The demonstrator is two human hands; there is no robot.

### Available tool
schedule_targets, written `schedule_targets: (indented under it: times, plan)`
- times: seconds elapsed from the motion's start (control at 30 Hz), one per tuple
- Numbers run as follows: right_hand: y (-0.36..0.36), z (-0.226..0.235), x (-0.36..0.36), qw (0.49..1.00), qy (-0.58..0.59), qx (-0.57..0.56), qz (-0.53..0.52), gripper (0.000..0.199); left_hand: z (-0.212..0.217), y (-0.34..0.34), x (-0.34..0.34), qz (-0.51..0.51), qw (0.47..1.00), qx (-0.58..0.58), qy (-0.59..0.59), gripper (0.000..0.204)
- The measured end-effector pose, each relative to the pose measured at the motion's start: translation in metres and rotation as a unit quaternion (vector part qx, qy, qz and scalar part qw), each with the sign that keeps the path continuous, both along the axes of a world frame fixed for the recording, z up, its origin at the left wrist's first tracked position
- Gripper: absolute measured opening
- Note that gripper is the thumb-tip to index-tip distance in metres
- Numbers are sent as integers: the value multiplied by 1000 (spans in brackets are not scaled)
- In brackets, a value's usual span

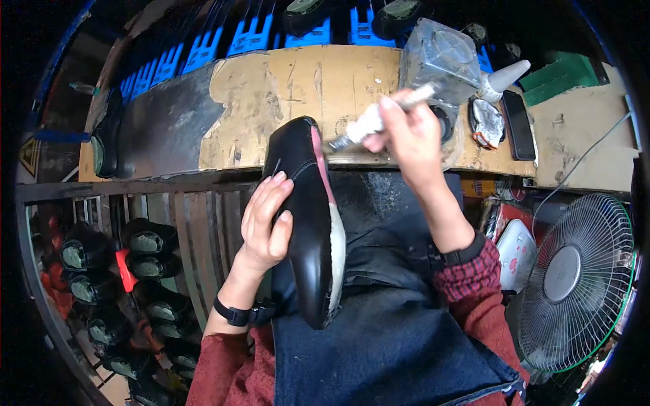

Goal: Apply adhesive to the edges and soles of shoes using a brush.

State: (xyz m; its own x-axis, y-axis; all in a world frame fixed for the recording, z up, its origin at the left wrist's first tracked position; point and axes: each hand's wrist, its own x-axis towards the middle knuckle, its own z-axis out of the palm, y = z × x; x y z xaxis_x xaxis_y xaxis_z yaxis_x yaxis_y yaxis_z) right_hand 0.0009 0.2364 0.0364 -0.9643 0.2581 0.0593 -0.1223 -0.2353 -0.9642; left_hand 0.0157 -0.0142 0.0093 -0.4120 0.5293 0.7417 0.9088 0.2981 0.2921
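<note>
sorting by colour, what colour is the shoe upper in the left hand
Glossy black shoe, held by the left hand; shows best in the head view.

A worn, glue-stained wooden workbench spans the upper view. Blue plastic racks line its far edge. A dark metal rack stands lower left. A round wire-guarded electric fan sits at right. Surroundings are dim.
</note>
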Motion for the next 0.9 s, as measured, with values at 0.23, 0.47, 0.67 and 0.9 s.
schedule_targets:
  times: [0.23, 0.47, 0.67, 0.9]
  plan:
    - [-19, 20, 10, 991, -110, 69, 26, 17, 2, 1, 1, -1, 1000, -22, -11, 13]
    - [-21, 5, -30, 993, -42, 112, -24, 18, 9, 2, 3, 8, 995, -18, -101, 12]
    - [-18, 1, -45, 996, -49, 76, 9, 20, 11, 3, 5, 14, 995, -27, -96, 14]
    - [-15, 29, 30, 981, -162, 45, 92, 15, 0, 2, 5, 2, 997, -7, -79, 34]
